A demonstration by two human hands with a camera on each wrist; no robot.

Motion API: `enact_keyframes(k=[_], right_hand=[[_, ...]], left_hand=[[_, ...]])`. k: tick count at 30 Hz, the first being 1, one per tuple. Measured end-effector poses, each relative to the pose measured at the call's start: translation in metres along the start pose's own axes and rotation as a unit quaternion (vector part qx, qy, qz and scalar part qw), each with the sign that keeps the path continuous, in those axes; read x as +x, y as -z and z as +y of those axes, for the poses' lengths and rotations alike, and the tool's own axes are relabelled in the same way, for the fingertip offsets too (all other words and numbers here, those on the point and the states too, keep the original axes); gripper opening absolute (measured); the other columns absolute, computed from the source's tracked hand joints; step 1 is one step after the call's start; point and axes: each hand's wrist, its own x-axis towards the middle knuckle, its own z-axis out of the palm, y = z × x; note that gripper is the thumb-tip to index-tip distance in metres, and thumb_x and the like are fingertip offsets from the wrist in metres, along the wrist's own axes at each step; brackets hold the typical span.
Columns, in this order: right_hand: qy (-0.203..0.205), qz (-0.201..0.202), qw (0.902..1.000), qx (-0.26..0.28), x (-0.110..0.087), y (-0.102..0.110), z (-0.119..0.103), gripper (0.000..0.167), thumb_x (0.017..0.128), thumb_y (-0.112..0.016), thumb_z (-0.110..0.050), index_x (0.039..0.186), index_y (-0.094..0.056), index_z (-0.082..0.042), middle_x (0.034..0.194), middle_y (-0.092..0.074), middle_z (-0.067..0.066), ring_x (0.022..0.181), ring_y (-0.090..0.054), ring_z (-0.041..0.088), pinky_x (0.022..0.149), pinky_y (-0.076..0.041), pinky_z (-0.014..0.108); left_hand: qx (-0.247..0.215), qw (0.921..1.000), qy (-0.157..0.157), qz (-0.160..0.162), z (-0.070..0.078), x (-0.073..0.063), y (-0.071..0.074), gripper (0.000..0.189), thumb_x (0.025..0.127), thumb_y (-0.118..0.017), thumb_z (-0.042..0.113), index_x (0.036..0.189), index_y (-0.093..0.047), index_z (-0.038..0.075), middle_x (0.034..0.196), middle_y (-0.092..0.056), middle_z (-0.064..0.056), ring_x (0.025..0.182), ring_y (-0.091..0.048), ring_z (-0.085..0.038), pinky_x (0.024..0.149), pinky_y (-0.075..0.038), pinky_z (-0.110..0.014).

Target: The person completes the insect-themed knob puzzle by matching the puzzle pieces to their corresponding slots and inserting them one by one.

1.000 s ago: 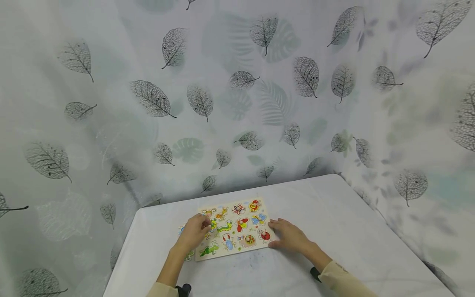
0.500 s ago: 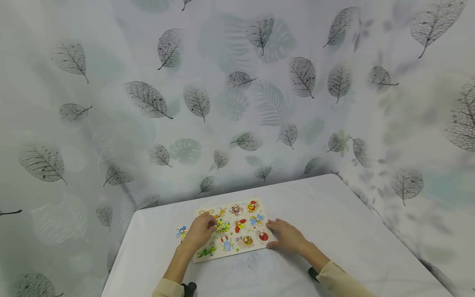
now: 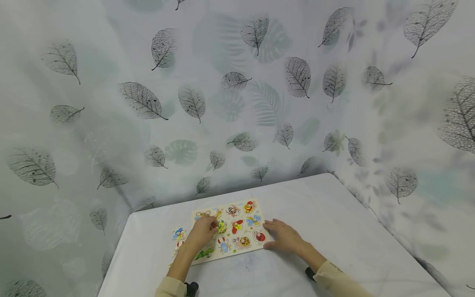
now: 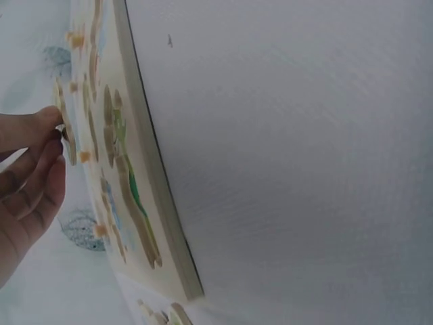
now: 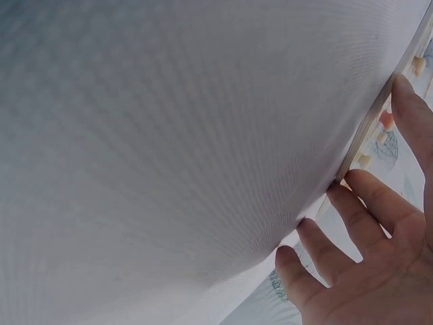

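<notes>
A wooden peg puzzle board (image 3: 233, 235) with colourful insect pieces lies on the white table. Over its left half, my left hand (image 3: 202, 234) pinches a thin wooden puzzle piece (image 4: 66, 128) between thumb and fingertips. The left wrist view shows that piece edge-on, raised just off the board face. Green and yellow patterning (image 3: 222, 227) shows beside the fingertips in the head view, while the hand covers part of the board. At the board's right end rests my right hand (image 3: 285, 237), fingers fairly straight and spread, with thumb and index fingertip against the board's edge.
Loose insect pieces lie left of the board, among them a blue winged one (image 3: 179, 234); my left forearm partly covers the others. A leaf-patterned curtain (image 3: 237, 123) surrounds the back and sides of the white-covered table (image 3: 315, 206).
My left hand has shifted slightly right across the board with the pinched piece, uncovering more of the loose pieces. The right hand stays at the board's edge. The head view has turned a little.
</notes>
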Motion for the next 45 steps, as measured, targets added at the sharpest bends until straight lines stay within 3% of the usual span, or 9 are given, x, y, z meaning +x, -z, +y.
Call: enact_keyframes(k=[13, 27, 45], right_hand=[[0.005, 0.001, 0.9999, 0.009, -0.003, 0.002, -0.003, 0.075, 0.082, -0.089, -0.036, 0.143, -0.062, -0.002, 0.152, -0.056, 0.016, 0.145, -0.043, 0.046, 0.116, -0.037, 0.064], [0.000, -0.001, 1.0000, 0.007, -0.002, 0.001, -0.002, 0.074, 0.083, -0.089, -0.036, 0.143, -0.062, -0.002, 0.152, -0.056, 0.014, 0.145, -0.043, 0.045, 0.117, -0.037, 0.063], [-0.004, 0.000, 1.0000, 0.001, -0.001, 0.000, -0.001, 0.075, 0.082, -0.089, -0.037, 0.144, -0.061, -0.003, 0.152, -0.056, 0.013, 0.146, -0.043, 0.043, 0.117, -0.037, 0.063]], left_hand=[[-0.013, 0.9998, -0.011, -0.010, -0.002, 0.002, -0.008, 0.006, 0.092, -0.076, 0.001, 0.095, -0.073, 0.006, 0.089, -0.065, -0.002, 0.079, -0.055, -0.010, 0.068, -0.052, -0.027], [-0.009, 0.9999, -0.012, -0.007, -0.006, 0.005, -0.015, 0.004, 0.094, -0.076, 0.004, 0.096, -0.074, 0.007, 0.090, -0.066, -0.001, 0.079, -0.057, -0.009, 0.069, -0.054, -0.027], [-0.004, 0.9999, 0.012, -0.003, -0.006, 0.001, -0.020, 0.005, 0.097, -0.072, 0.006, 0.100, -0.073, 0.009, 0.098, -0.062, 0.000, 0.084, -0.056, -0.010, 0.073, -0.055, -0.031]])
